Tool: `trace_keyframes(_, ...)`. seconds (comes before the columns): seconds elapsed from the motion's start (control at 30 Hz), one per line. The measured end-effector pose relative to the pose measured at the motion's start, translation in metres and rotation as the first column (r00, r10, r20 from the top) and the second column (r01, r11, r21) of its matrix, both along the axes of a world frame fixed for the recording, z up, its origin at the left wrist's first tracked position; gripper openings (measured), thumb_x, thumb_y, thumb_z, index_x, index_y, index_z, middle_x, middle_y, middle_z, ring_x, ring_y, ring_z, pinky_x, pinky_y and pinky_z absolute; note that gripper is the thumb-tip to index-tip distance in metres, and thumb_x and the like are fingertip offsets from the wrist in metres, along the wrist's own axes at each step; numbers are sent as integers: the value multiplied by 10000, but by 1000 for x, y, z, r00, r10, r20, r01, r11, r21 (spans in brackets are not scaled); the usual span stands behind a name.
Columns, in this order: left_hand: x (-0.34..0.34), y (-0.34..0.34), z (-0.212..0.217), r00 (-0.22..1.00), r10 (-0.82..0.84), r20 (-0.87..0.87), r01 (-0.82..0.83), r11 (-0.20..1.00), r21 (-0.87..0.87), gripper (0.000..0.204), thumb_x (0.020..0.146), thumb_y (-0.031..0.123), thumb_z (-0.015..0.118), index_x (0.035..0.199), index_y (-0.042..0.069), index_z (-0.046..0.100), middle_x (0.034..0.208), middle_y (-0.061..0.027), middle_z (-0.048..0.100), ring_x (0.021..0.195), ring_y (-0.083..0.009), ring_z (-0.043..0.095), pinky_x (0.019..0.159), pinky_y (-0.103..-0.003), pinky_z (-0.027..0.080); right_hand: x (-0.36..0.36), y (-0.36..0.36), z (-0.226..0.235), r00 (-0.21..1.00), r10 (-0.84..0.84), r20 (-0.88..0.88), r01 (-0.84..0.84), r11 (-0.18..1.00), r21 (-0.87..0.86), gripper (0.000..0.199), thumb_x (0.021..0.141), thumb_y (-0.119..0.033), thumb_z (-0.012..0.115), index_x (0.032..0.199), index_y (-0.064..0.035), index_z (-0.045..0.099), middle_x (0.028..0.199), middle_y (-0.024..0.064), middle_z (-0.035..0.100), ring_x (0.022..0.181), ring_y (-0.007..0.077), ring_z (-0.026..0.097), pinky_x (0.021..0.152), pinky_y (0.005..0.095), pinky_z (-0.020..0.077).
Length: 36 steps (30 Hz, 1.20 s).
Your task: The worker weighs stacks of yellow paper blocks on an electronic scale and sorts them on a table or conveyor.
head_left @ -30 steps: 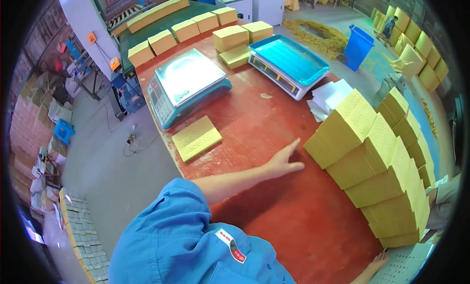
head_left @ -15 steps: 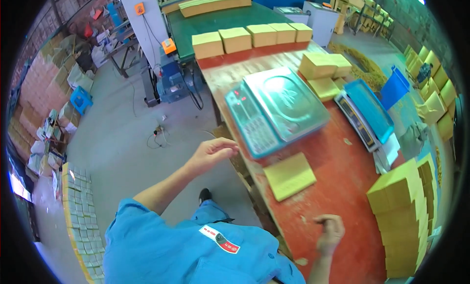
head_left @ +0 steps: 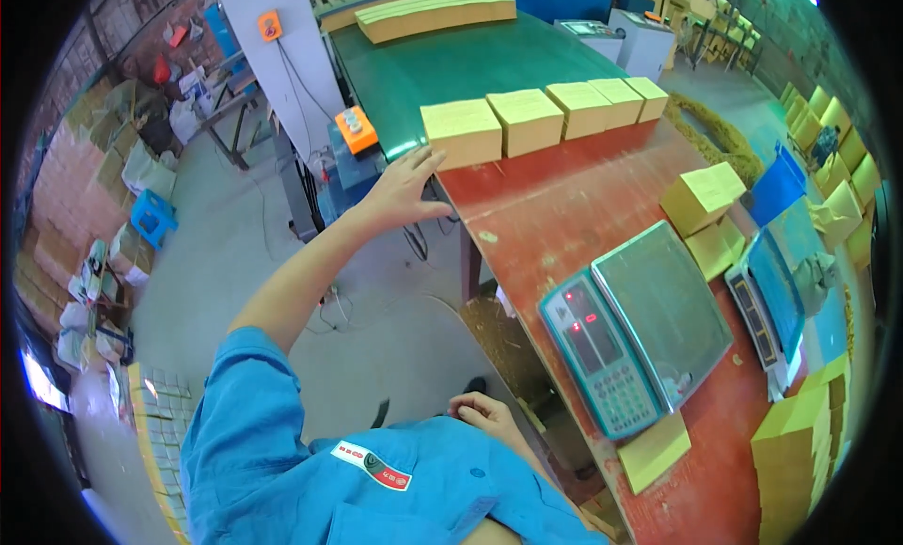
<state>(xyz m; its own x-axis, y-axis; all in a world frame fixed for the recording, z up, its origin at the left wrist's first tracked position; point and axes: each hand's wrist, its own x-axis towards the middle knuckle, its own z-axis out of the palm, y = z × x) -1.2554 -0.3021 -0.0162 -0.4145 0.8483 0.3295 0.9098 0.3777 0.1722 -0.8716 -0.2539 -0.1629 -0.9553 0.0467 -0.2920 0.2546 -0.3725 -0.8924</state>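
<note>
My left hand (head_left: 410, 189) is stretched forward, open, thumb apart from the fingers. Its fingertips are at the left side of the nearest stack of yellow paper (head_left: 463, 136), the leftmost in a row of several at the far end of the red table (head_left: 555, 202); whether they touch it I cannot tell. Close to my body, left of the table's edge, my right hand (head_left: 489, 415) has its fingers curled in, with nothing visible in them. A teal digital scale (head_left: 635, 329) with a bare metal pan stands on the table. A thin yellow paper pad (head_left: 656, 454) lies below it.
A green conveyor belt (head_left: 433, 65) adjoins the table's far end, bearing a long yellow stack (head_left: 437, 16). An orange button box (head_left: 356, 129) is near my left hand. Right of the scale are yellow blocks (head_left: 701, 197), a second scale (head_left: 767, 300) and tall paper stacks (head_left: 790, 442).
My left hand has moved forward to the paper row and opened out. My right hand has come off the table, back toward my body. The view has shifted, bringing the row nearer.
</note>
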Motion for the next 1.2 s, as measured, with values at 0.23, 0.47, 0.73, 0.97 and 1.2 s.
trace_keyframes(0.23, -145, 108, -5, 989, 78, -123, -105, 968, -226, 1150, 628, 646, 760, 1521, 125, 256, 1519, -249, 303, 1432, -404, 244, 1138, -580, 220, -106, 24, -42, 993, -24, 116, 44, 984, -170, 237, 939, -122, 598, 1135, 4, 643, 977, 45, 670, 896, 96, 610, 794, 238, 493)
trace_keyframes(0.47, -210, 145, -41, 980, 124, 154, -37, 880, -473, 1175, 621, 714, 715, 1538, 173, 218, 1497, -232, 321, 1378, -427, 312, 1097, -552, 284, -184, 36, -43, 992, -9, 127, 30, 986, -165, 265, 941, -122, 585, 1178, -7, 623, 1035, 78, 680, 900, 142, 639, 805, 266, 505)
trace_keyframes(0.73, -164, 98, -54, 943, -191, 271, 268, 921, -284, 1145, 608, 657, 760, 1494, 95, 302, 1401, -230, 411, 1281, -397, 422, 1030, -498, 380, -306, 17, -71, 836, -540, 94, 469, 617, -632, 532, 934, -247, 569, 1418, -89, 415, 1371, 62, 509, 1207, 195, 518, 980, 334, 405)
trace_keyframes(0.97, -132, 18, -74, 734, -250, 632, 329, 944, -8, 1043, 668, 425, 782, 1483, 16, 275, 1338, -205, 447, 1260, -371, 438, 1050, -435, 382, -302, -25, -8, 729, -678, -91, 605, 701, -379, 648, 933, -278, 582, 1487, -68, 319, 1519, 78, 358, 1391, 208, 323, 1115, 360, 282)
trace_keyframes(1.2, -13, 97, -36, -674, -87, 733, 234, 916, 325, 681, 945, 537, 490, 1445, 89, 379, 1387, -134, 495, 1249, -266, 517, 1042, -449, 425, -174, 3, 116, 523, -665, -534, 729, 24, 684, 712, 908, -368, 637, 1426, 44, 374, 1552, 224, 222, 1438, 374, 234, 1152, 433, 233)
